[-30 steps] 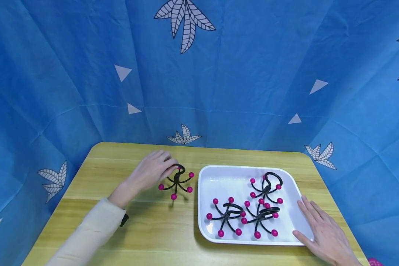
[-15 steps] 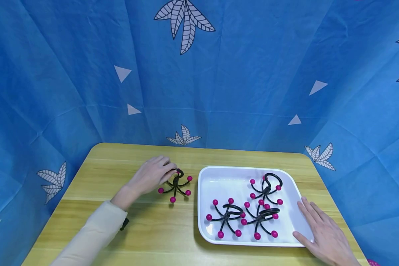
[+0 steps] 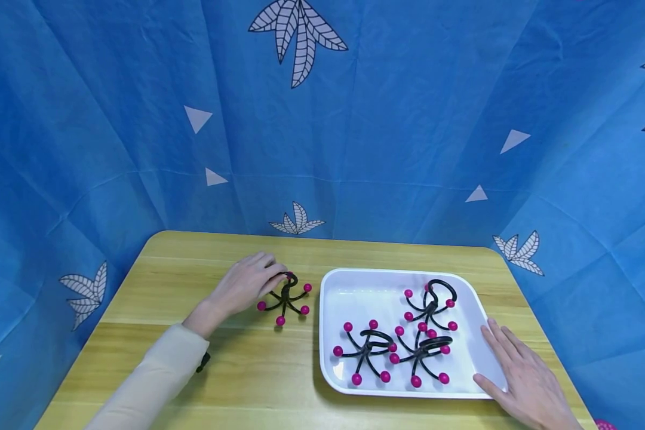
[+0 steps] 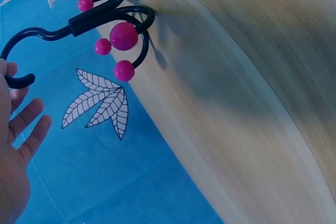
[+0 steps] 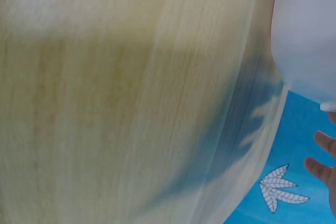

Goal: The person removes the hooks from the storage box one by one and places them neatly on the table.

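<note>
My left hand (image 3: 244,283) pinches the curved top of a black multi-prong hanging hook (image 3: 285,292) with pink ball tips. Its prongs point down close over the table, left of the white tray (image 3: 330,298). In the left wrist view, the thumb side of the hand is at the bent end of the hook (image 4: 94,20), while the other fingers (image 4: 30,121) stand loose. On the tray's right rim lies my right hand (image 3: 529,373), fingers straight. Three similar hooks sit in the tray: one at the back right (image 3: 431,307), two overlapping nearer the front (image 3: 365,348).
The wooden table (image 3: 247,388) has rounded far corners and ends at a blue curtain (image 3: 387,131) with leaf prints. A small black thing (image 3: 203,362) shows by the left sleeve (image 3: 156,379).
My left hand has come down a little with the hook, bringing its prongs nearer the table. My right hand and the tray have stayed in place.
</note>
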`<state>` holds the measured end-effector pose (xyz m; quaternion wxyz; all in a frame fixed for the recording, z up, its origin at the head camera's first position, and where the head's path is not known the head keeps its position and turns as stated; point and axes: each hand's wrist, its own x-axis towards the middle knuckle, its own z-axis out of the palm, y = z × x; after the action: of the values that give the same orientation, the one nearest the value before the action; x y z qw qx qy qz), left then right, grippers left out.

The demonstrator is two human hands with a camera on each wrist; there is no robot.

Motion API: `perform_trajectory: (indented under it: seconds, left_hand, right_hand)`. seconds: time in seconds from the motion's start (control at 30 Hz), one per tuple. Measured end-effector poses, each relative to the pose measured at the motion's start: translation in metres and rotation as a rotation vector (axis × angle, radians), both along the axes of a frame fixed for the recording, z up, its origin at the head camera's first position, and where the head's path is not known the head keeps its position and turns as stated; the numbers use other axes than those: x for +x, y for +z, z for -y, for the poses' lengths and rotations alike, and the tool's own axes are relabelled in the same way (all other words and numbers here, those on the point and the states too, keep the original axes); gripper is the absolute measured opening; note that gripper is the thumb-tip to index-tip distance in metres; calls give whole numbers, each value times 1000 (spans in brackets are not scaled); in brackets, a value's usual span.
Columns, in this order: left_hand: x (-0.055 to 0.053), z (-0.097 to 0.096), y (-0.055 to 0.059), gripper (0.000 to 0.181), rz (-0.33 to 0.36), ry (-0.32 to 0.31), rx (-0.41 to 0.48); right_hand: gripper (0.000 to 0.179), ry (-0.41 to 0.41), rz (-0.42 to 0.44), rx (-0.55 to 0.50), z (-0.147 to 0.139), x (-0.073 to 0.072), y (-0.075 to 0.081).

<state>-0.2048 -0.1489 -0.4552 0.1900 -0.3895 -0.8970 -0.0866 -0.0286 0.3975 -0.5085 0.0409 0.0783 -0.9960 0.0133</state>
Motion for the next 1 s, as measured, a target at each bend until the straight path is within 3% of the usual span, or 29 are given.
perform_trajectory:
  seconds: [0.47, 0.63, 1.0]
  left_hand:
    - [1, -2, -1, 25, 45, 18, -22]
    - [0, -4, 0, 34, 90, 50, -13]
    - [3, -19, 24, 49, 17, -7, 71]
  right_hand:
    - [100, -4, 19, 1, 0, 0, 1]
    - [99, 6, 0, -1, 0, -1, 0]
    - [100, 6, -11, -2, 0, 0, -1]
